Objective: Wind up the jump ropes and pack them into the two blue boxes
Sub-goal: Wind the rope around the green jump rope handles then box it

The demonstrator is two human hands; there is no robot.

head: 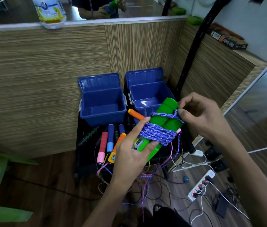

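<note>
Gripping a pair of green handles (165, 118) wound round with purple rope (155, 133), the left hand (132, 151) holds the bundle up in front of the right blue box (149, 95). The right hand (200, 112) pinches a strand of that rope at the handles' upper end. Both the right box and the left blue box (103, 105) stand open, lids up, side by side against a wooden panel (47, 79). Other jump ropes (111, 141) with coloured handles lie loose just in front of the boxes.
</note>
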